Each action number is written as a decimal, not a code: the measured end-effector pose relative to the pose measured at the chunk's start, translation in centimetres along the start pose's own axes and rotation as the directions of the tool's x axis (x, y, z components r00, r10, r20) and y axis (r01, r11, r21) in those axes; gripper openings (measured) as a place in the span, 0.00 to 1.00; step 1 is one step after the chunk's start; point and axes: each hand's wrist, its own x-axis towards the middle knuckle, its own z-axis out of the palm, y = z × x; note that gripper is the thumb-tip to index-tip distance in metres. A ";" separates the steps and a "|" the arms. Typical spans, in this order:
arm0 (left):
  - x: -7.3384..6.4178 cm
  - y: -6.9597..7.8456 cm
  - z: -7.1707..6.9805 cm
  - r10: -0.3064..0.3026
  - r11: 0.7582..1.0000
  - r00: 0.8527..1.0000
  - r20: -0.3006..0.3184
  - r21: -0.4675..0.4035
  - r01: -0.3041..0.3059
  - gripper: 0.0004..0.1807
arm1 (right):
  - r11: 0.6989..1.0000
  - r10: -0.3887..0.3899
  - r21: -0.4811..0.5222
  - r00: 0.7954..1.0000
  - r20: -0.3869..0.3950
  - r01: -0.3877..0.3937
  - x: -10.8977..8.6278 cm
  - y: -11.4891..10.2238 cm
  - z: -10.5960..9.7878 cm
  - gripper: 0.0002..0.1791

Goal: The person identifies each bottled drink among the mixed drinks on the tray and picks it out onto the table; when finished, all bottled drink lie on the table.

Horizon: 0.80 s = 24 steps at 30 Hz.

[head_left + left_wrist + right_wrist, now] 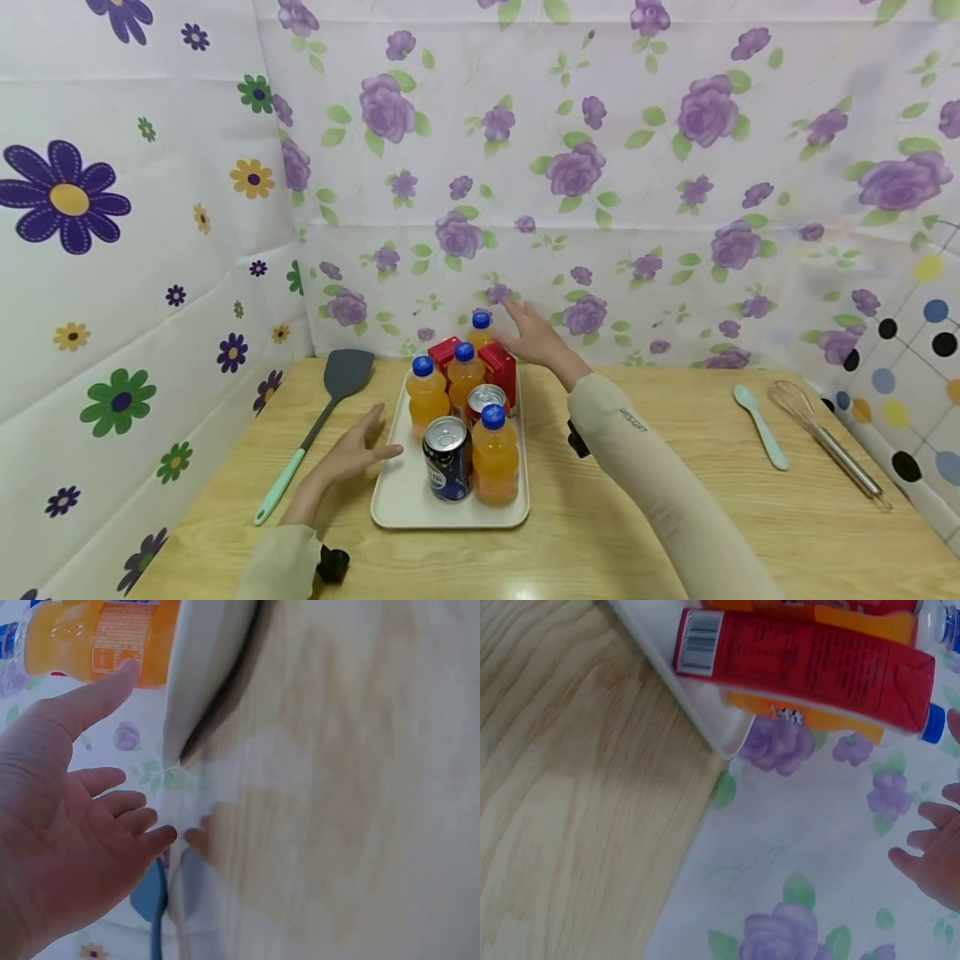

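Note:
A cream tray [405,504] bears several orange drink bottles with blue caps, among them one at the front right [495,458] and one at the left [427,400]. Also on it are a dark blue can [447,462], a second can [486,400] and two red cartons, the right one [498,371] near the edge. My left hand [348,450] is beside the tray's left rim, fingers spread, its thumb by the rim. My right hand [536,337] reaches over the back right corner with extended fingers, close to the rear bottle [480,333]; whether it touches is unclear.
Left of the tray lies a spatula [330,408] with a grey head and mint handle. At the far right of the wooden table [637,533] are a mint spoon [761,427] and a metal whisk [828,446]. Flowered cloth hangs behind and at the left.

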 end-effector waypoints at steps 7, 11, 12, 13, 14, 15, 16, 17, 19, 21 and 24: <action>0.8 -0.4 0.6 -0.011 0.962 1.000 -0.017 -0.273 0.007 0.47 | 0.994 -0.001 0.112 0.998 0.070 -0.006 1.7 -1.1 0.5 0.35; 0.7 -1.0 1.9 -0.043 0.930 0.995 -0.095 -0.367 0.005 0.42 | 0.987 -0.015 0.163 0.998 0.064 0.004 1.8 -0.9 1.4 0.33; 0.6 -1.2 2.3 -0.053 0.926 0.992 -0.115 -0.377 0.005 0.41 | 0.985 -0.020 0.174 0.998 0.060 0.009 1.8 -0.8 1.7 0.33; 0.5 -1.3 2.5 -0.062 0.924 0.990 -0.130 -0.383 0.008 0.40 | 0.983 -0.025 0.184 0.998 0.052 0.015 1.8 -0.7 1.8 0.32; 0.4 -1.4 2.7 -0.069 0.922 0.987 -0.143 -0.388 0.009 0.40 | 0.980 -0.031 0.199 0.999 0.045 0.021 1.8 -0.7 2.0 0.32; 0.3 -1.5 2.8 -0.075 0.924 0.985 -0.155 -0.383 0.010 0.39 | 0.977 -0.037 0.212 0.999 0.038 0.028 1.9 -0.7 2.1 0.31; 0.3 -1.5 2.8 -0.077 0.926 0.984 -0.164 -0.378 0.009 0.39 | 0.973 -0.041 0.227 0.999 0.031 0.033 1.9 -0.7 2.3 0.30; 0.3 -1.5 2.8 -0.078 0.928 0.982 -0.170 -0.373 0.009 0.38 | 0.967 -0.026 0.254 0.999 0.038 0.015 2.0 -0.9 2.3 0.29; 0.4 -1.5 2.7 -0.080 0.931 0.982 -0.170 -0.365 0.012 0.39 | 0.961 -0.019 0.278 0.999 0.029 0.010 2.3 -1.0 2.4 0.28; 0.7 -1.5 2.5 -0.079 0.933 0.983 -0.164 -0.359 0.015 0.39 | 0.957 -0.004 0.290 1.000 0.030 -0.005 2.6 -1.0 2.4 0.28; 1.2 -1.3 2.2 -0.060 0.930 0.987 -0.151 -0.368 0.000 0.38 | 0.954 0.025 0.299 1.000 0.018 -0.029 3.1 -0.8 2.3 0.28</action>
